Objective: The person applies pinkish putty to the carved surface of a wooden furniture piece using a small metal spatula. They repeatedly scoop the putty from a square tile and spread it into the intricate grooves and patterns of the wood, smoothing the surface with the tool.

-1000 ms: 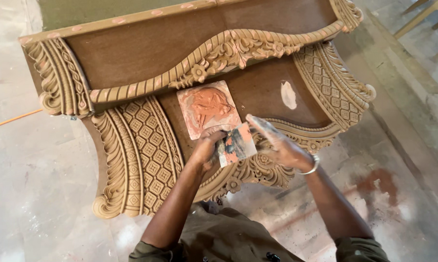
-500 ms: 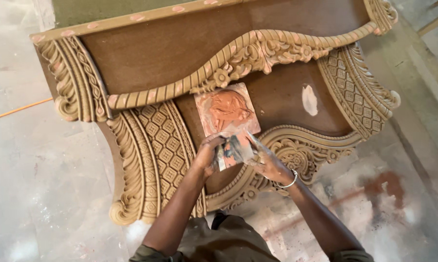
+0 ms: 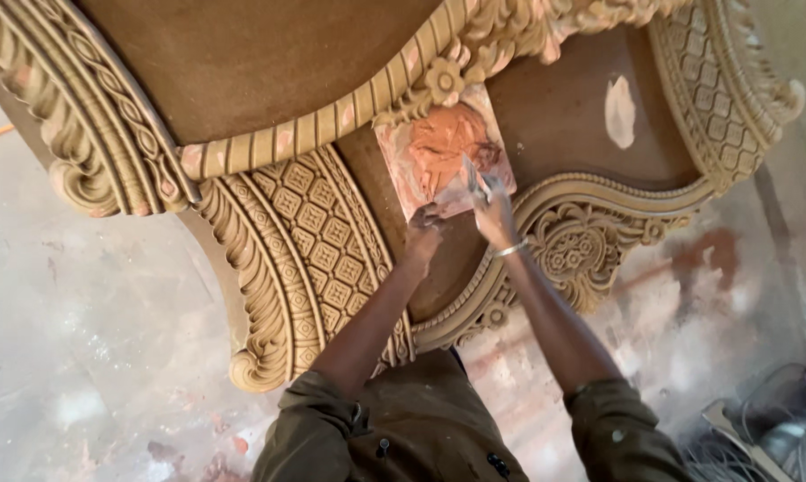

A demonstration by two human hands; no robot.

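Head view, item one: left hand (image 3: pixel 423 228), fingers curled together, fingertips pressed on the lower edge of a reddish relief panel (image 3: pixel 439 152); whether anything sits inside the curled fingers cannot be told.

Item two: right hand (image 3: pixel 495 214), closed around a thin metal blade (image 3: pixel 474 178), a bangle (image 3: pixel 511 251) on the wrist. The blade's tip lies against the panel's lower right part.

Item three: reddish relief panel, roughly square, coated pink-orange, set at the middle of a large carved wooden piece (image 3: pixel 242 80), just below a small carved flower (image 3: pixel 444 80) on the ribbed curved moulding.

Item four: carved wooden piece, brown flat fields framed by pale lattice and scroll carving; a pale patch of filler (image 3: pixel 620 111) on the brown field right of the panel, well apart from both hands.

Item five: dusty floor (image 3: pixel 82 339) beneath, reddish smears to the right; a tangle of wire (image 3: pixel 778 428) at lower right corner.
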